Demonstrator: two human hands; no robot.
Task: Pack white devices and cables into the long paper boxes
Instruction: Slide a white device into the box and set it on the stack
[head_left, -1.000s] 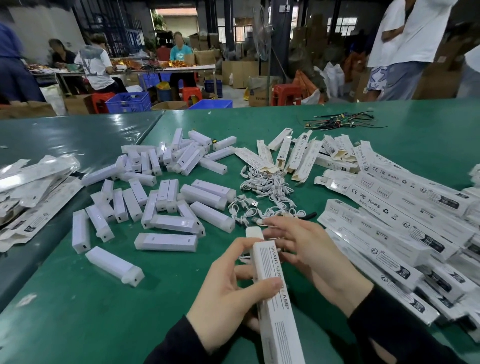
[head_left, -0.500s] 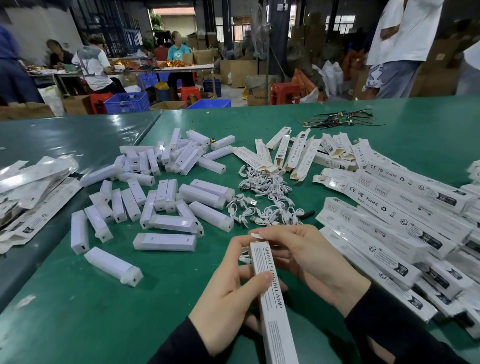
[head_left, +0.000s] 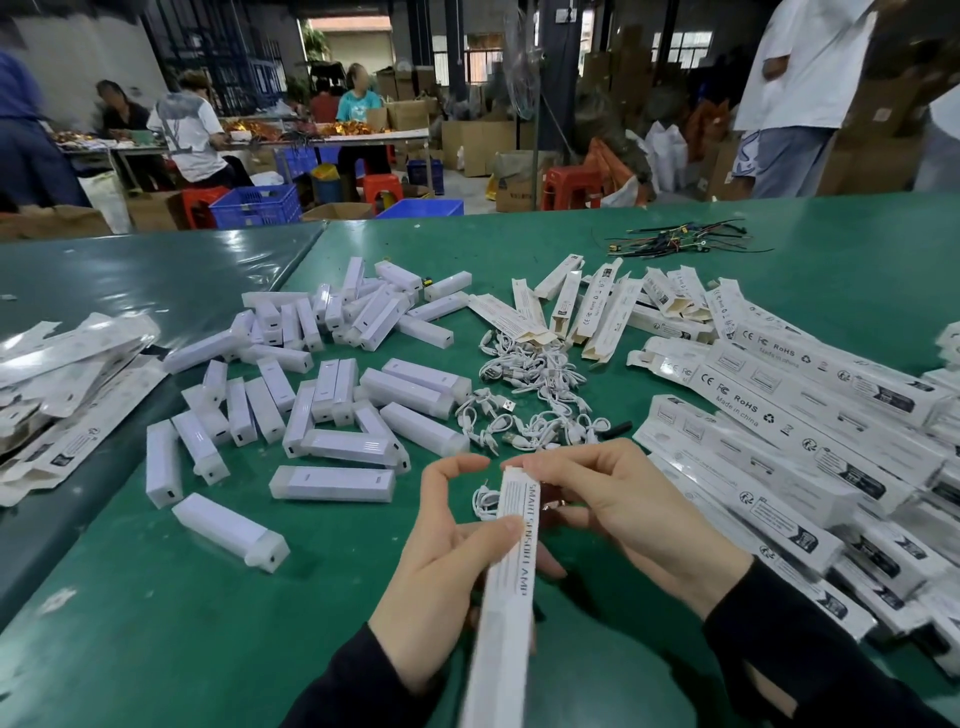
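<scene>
A long white paper box (head_left: 511, 577) printed "SMART SENSOR LAMP" is held upright-tilted in front of me. My left hand (head_left: 441, 566) grips its middle, thumb across the front. My right hand (head_left: 618, 504) pinches the box's top end, where the flap looks closed. A coiled white cable (head_left: 485, 501) lies on the table just behind the box. Several white devices (head_left: 332, 483) lie scattered to the left. A heap of white cables (head_left: 530, 400) sits behind my hands.
Filled long boxes (head_left: 779, 441) are stacked at the right. Open paper boxes (head_left: 587, 306) lie at the back centre, flat packaging (head_left: 67, 384) at the left. A bundle of dark wires (head_left: 675, 241) lies far back on the green table (head_left: 156, 623). People work beyond it.
The open flap at the box's top has been pushed down by my right fingers and now looks closed. Both hands and the box shifted slightly nearer to me.
</scene>
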